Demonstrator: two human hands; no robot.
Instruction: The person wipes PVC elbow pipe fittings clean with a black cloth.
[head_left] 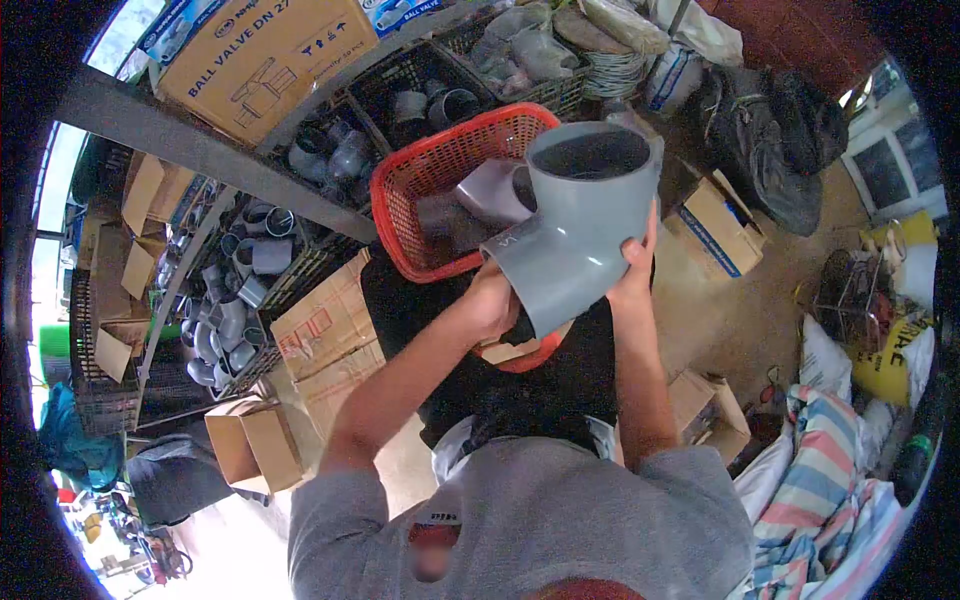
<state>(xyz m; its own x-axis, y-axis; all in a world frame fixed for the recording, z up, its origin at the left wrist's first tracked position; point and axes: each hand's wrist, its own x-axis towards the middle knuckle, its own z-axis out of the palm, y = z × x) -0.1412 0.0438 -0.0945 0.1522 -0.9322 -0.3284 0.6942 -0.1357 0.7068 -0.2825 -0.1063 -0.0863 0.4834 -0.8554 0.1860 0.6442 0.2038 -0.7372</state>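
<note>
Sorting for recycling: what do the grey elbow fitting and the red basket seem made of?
The grey elbow fitting looks like rigid PVC-type plastic: matte, smooth, with a thick moulded wall at the open socket. The red basket is likely moulded plastic: uniform red lattice, slightly glossy.

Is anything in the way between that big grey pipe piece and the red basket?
Nothing visible is. The left hand and right hand grip the grey pipe elbow directly, right by the red basket, whose top is open. A paler fitting lies inside.
</note>
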